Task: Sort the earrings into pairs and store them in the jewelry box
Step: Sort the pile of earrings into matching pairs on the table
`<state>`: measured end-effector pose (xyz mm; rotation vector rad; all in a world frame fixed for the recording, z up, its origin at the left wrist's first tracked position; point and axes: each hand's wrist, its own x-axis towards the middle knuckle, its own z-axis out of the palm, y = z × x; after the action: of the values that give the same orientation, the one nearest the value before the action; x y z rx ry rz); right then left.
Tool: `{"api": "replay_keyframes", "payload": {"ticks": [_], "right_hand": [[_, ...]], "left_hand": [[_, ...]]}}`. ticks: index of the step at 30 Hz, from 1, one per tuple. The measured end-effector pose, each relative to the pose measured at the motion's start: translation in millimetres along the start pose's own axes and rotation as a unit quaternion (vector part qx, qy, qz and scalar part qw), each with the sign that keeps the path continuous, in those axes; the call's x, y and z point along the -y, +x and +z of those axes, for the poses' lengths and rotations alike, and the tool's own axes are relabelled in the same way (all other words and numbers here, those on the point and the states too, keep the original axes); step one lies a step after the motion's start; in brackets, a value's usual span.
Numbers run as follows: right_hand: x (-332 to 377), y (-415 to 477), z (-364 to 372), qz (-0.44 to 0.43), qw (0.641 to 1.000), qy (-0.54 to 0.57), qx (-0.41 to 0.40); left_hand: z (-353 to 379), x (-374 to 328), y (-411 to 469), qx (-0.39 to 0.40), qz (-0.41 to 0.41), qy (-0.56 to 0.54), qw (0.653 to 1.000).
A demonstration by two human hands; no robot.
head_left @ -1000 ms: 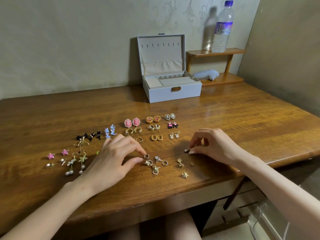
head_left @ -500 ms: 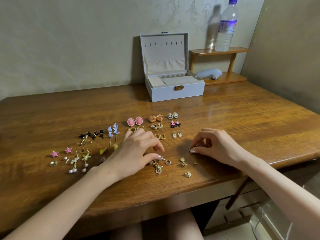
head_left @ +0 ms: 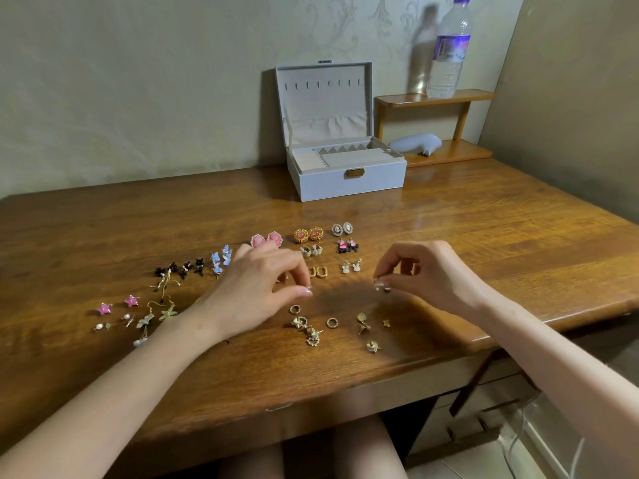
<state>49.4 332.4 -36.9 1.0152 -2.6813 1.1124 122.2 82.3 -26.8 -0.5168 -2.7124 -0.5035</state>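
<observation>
Wooden desk [head_left: 484, 236] is sitting against a pale patterned wall and filling most of the view. At its far edge the grey jewelry box [head_left: 345, 184] is standing with the lid up and its tray compartments showing no earrings from here. To its right a water bottle [head_left: 447, 53] is standing on a small wooden shelf [head_left: 435, 96]. Both forearms are reaching in from the near edge. The left hand [head_left: 256, 288] is hovering over the middle of the desk, thumb and forefinger drawn together at the tips, but whether they are holding anything cannot be told. The right hand [head_left: 425, 274] is pinching a small gold earring [head_left: 380, 286] between thumb and forefinger. A second ago that hand was pressing low on the wood; now it is looking raised, the piece seemingly coming up with it. The left hand has been drifting up out of the heap at the same time. Sorted pairs [head_left: 307, 235] are lying in rows between the hands and the box, well short of it. The loose pile [head_left: 311, 326] is still waiting unmatched near the front edge, a small hoop [head_left: 294, 309] lying just below the left fingertips. Judging from this, pairing is going on and storing is not yet beginning.
</observation>
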Motion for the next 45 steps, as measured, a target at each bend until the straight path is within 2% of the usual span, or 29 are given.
{"api": "replay_keyframes", "payload": {"ticks": [9,17,20,29,37,45], "right_hand": [[37.4,25.3,30.8,-0.022,0.999,0.031,0.025],[63.3,51.5,65.7,0.017,0.996,0.054,0.073],[65.1,56.7,72.7,0.035,0.991,0.071,0.104],[60.1,64.5,81.6,0.053,0.996,0.001,0.078],[59.1,63.0,83.7,0.032,0.997,-0.042,0.06],[54.2,49.3,52.1,0.023,0.999,-0.037,0.02]], "left_hand": [[-22.3,14.1,-10.5,-0.036,-0.068,0.003,0.997],[-15.6,29.3,-10.2,0.079,-0.111,0.066,0.989],[-8.7,33.5,-8.0,0.094,-0.124,0.08,0.985],[-4.5,31.1,-7.1,0.07,-0.147,0.089,0.983],[-4.8,32.7,-7.6,0.066,-0.15,0.105,0.981],[-16.1,27.2,-24.6,-0.021,-0.119,0.069,0.99]]}}
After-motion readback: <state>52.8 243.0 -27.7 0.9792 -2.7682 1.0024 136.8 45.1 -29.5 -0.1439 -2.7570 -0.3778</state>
